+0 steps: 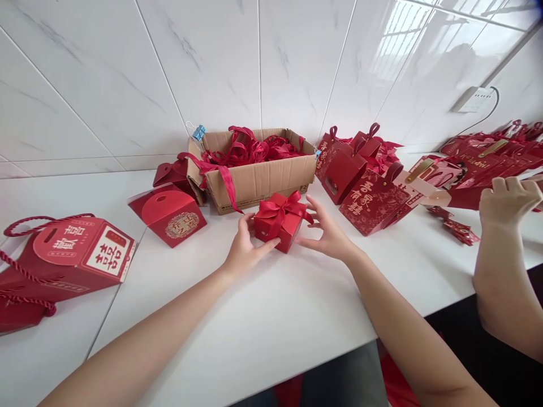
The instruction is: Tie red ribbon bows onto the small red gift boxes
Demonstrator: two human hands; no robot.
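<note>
A small red gift box with a red ribbon bow on top sits on the white table, at the middle of the view. My left hand holds its left side, thumb along the lower front. At the box's right side is my right hand, its fingers spread and curved around the corner near the bow's end. Just behind stands an open cardboard box full of loose red ribbons, one strip hanging over its front.
Red gift boxes stand to the left, with a larger rope-handled one. Dark red bags are at the right. Another person's hand is raised at the far right, near more red bags. A white tiled wall rises behind.
</note>
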